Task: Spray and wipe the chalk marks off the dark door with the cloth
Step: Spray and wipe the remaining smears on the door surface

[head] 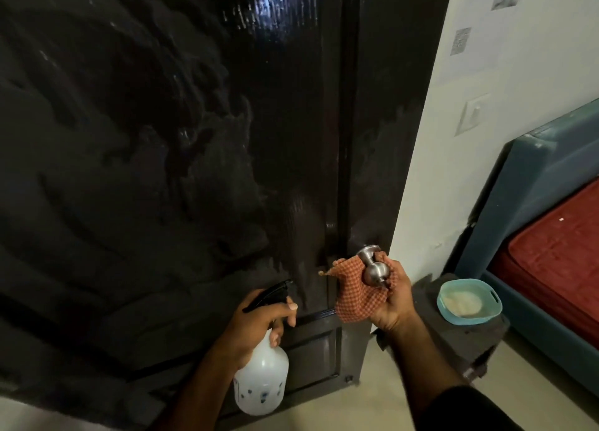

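The dark door (162,139) fills most of the view, its surface covered in pale wet smears and faint chalk residue. My left hand (256,323) grips a white spray bottle (261,382) by its black trigger head, held low in front of the door's lower panel. My right hand (389,301) holds an orange checked cloth (353,301) bunched under and around the steel door knob (376,270) at the door's right edge.
A white wall (486,139) with a light switch (473,113) stands right of the door. Below it a dark stool (463,340) carries a teal bowl (468,301). A blue bed frame (531,187) with a red mattress (564,246) is at far right.
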`<state>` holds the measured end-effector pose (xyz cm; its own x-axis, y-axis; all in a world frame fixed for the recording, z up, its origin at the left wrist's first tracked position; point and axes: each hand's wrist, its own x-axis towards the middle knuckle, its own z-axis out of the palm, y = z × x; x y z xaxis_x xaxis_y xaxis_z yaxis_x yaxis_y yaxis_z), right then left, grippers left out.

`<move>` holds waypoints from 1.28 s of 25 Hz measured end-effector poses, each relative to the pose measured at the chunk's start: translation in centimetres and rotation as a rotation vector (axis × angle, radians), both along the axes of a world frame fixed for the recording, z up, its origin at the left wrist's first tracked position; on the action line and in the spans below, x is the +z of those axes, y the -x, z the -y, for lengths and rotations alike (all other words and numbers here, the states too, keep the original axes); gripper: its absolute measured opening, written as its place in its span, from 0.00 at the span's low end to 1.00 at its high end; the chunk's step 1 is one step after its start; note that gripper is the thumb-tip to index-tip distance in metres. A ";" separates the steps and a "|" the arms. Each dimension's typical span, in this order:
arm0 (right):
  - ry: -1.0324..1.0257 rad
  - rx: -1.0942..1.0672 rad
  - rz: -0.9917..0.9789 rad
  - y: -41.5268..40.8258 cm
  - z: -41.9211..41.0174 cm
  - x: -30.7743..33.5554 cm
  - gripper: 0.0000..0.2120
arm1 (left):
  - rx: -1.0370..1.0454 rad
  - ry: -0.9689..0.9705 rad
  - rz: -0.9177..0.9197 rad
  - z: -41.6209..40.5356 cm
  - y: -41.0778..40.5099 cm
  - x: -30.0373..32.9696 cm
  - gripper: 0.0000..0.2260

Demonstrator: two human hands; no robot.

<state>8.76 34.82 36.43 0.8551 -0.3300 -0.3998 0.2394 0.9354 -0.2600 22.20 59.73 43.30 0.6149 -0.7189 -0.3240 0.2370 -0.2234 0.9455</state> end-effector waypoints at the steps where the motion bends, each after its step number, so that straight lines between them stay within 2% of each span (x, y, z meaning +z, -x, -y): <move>1: 0.065 0.019 -0.075 0.2 0.8 0.9 0.32 | 0.005 -0.002 0.002 0.1 0.0 0.0 0.14; 3: 0.309 0.100 -0.293 0.9 2.2 3.5 0.27 | -0.004 0.016 0.012 0.7 0.4 0.1 0.08; 5: 0.665 0.198 -0.594 1.0 2.9 5.9 0.21 | -0.012 0.038 0.005 1.4 0.9 0.1 0.03; 9: 1.701 0.205 -1.303 -1.3 0.2 6.2 0.18 | -0.021 0.040 0.002 2.5 1.3 -0.2 0.04; 11: 2.107 0.168 -1.528 -2.3 -2.5 4.9 0.18 | -0.036 0.060 -0.007 2.6 1.3 -0.3 0.07; 14: 2.400 0.416 -1.735 -2.4 -5.9 4.0 0.31 | -0.044 0.075 -0.016 2.2 0.6 -0.3 0.11; 17: 2.517 0.526 -1.726 -1.6 -6.6 3.6 0.35 | -0.036 0.063 0.004 1.7 -0.4 -0.3 0.08; 20: 2.474 0.630 -1.734 -1.9 -6.6 4.1 0.35 | -0.026 0.051 0.030 1.4 -1.0 -0.1 0.02; 22: 2.372 0.518 -1.725 -2.6 -5.6 4.6 0.33 | -0.019 0.048 0.027 1.3 -1.0 0.2 0.03; 24: 2.176 0.335 -1.637 -3.3 -3.2 5.6 0.28 | -0.012 0.046 0.015 0.8 -1.0 0.3 0.04; 26: 1.812 0.202 -1.409 -3.2 0.2 5.9 0.25 | 0.000 0.040 0.011 0.3 -0.9 0.3 0.07; 29: 1.065 0.095 -0.876 -2.5 3.7 5.8 0.22 | 0.020 0.041 0.006 -0.8 -1.1 0.1 0.16; 32: 0.471 0.046 -0.337 -1.8 3.1 3.4 0.21 | 0.013 0.010 0.007 -1.5 -1.6 -0.4 0.17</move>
<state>10.56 31.76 39.79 0.7237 -0.5037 -0.4717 0.0328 0.7079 -0.7056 23.77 61.27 42.93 0.6267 -0.7140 -0.3122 0.2333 -0.2103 0.9494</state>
